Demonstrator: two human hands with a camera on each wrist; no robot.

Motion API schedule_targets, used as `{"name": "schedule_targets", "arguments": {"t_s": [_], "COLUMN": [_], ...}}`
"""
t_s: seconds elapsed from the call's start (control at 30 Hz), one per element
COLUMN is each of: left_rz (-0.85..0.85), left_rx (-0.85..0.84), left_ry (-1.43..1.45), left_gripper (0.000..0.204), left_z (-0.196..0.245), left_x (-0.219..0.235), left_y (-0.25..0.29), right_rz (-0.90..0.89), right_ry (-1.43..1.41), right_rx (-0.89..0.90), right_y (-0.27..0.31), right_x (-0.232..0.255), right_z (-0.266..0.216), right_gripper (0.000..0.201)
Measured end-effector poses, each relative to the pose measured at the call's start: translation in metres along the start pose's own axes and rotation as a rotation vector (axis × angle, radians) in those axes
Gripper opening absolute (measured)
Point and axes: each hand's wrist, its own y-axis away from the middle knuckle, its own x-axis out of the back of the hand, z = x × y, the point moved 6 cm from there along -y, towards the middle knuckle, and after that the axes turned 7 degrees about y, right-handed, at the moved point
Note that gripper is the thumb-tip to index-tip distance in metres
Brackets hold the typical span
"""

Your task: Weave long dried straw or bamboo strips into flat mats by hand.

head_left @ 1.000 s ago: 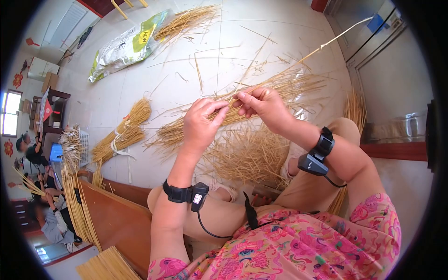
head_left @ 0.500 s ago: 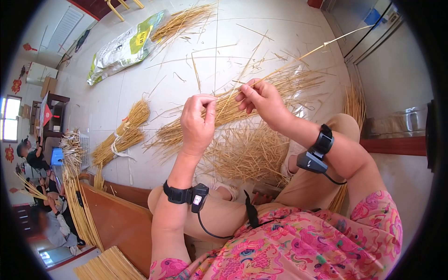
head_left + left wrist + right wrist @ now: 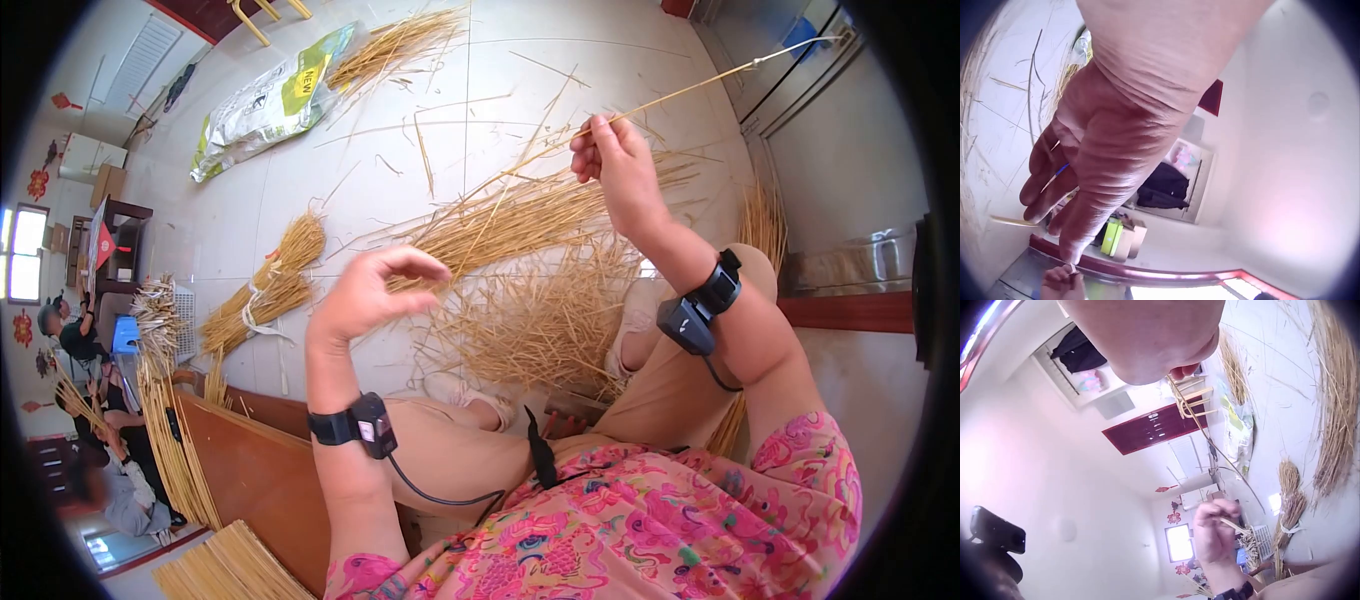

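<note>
Between thumb and fingers my right hand (image 3: 625, 170) pinches a long straw stalk (image 3: 680, 98), which slants up to a pale tip near the metal door and trails down to the left. In the right wrist view the stalk's other part (image 3: 1229, 464) runs past the hand. My left hand (image 3: 370, 295) is apart from the stalk, fingers loosely curved, with a gap between fingertips and thumb. A pale straw strip (image 3: 1013, 220) shows right at its fingertips in the left wrist view. Below both hands lies a loose straw bundle (image 3: 540, 215) on the tiled floor.
A heap of straw scraps (image 3: 540, 330) lies at my feet. Left are a tied straw bundle (image 3: 285, 255) and a wooden board (image 3: 245, 455). Farther back lies a sack (image 3: 265, 110) with straw. A metal door (image 3: 850, 150) stands right. People sit at far left.
My right hand has moved up and right, drawing the stalk along with it. My left hand has moved down and left, away from the right hand, and its thumb and fingers have spread apart.
</note>
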Motion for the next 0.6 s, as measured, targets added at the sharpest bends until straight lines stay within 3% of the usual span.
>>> {"name": "schedule_targets", "arguments": {"t_s": [0.07,0.1,0.2,0.23,0.33,0.43,0.6], "left_rz": [-0.106,0.012,0.444,0.411,0.254,0.119,0.123], "left_rx": [-0.073,0.024,-0.271,-0.384,-0.106,0.027,0.021], "left_ry": [-0.248,-0.322,-0.646,-0.653,-0.144,-0.01,0.086], "left_gripper": [0.022,0.036,0.045,0.043,0.03,0.026,0.025], "left_z": [-0.003,-0.009,-0.001,0.001,-0.036,-0.039,-0.043], "left_x": [-0.015,-0.007,0.012,0.007,0.001,-0.011,-0.032], "left_y": [-0.002,-0.007,-0.01,-0.012,-0.025,-0.029,-0.034], "right_rz": [0.008,0.011,0.019,0.019,0.021,0.02,-0.251], "right_ry": [0.01,-0.001,-0.027,-0.029,-0.056,-0.097,0.041], "right_rx": [0.036,0.047,0.067,0.062,0.049,0.027,-0.037], "right_y": [-0.004,-0.006,-0.008,-0.008,-0.008,-0.008,0.011], "right_x": [0.004,0.006,0.011,0.012,0.011,0.01,-0.022], "right_z": [-0.005,-0.007,-0.01,-0.011,-0.013,-0.011,0.003], "right_gripper": [0.022,0.022,0.022,0.021,0.02,0.021,0.018]}}
